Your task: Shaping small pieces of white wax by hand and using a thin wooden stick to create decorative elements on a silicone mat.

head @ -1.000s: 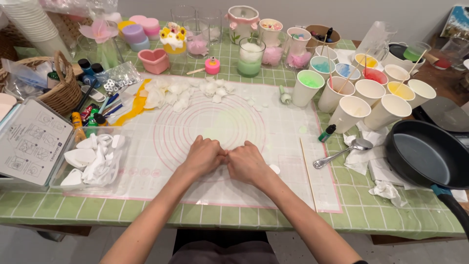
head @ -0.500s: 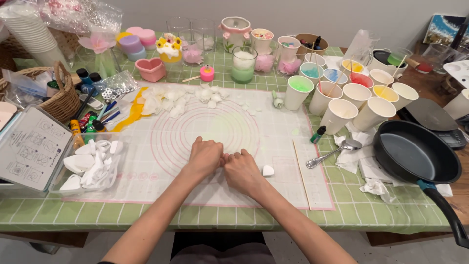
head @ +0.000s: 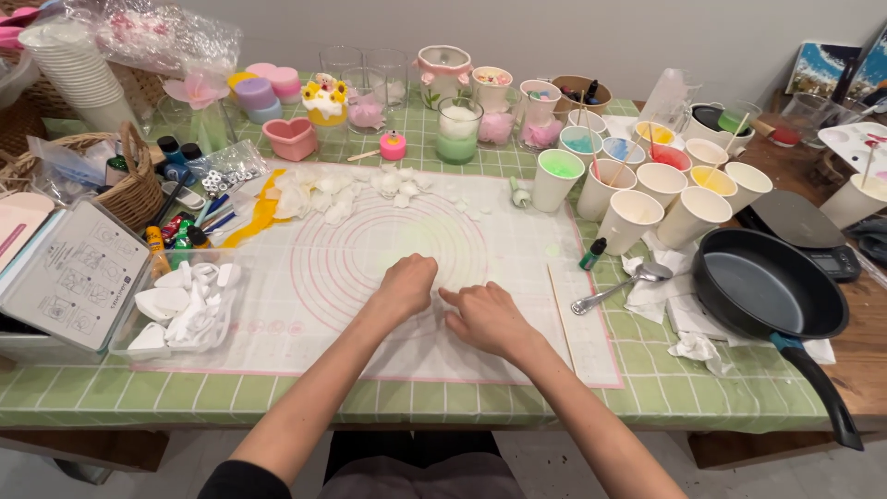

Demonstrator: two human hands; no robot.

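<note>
Both hands rest mid-mat on the white baking mat [head: 305, 277], near the desk's front edge. Left hand [head: 407, 285] curled into a loose fist, knuckles down; right hand [head: 485, 317] half closed, fingers bent toward the left. Can't tell if either pinches anything; whatever is under them is hidden. White petals [head: 346, 189] scattered along the mat's far edge. Paper cups [head: 661, 189] crowd the right far side, spoon [head: 617, 286] and black pan [head: 771, 291] at the right edge, pan handle running off the desk. Clear tray of white pieces [head: 180, 305] at the left. Basket [head: 120, 185] far left, partly cut off.
</note>
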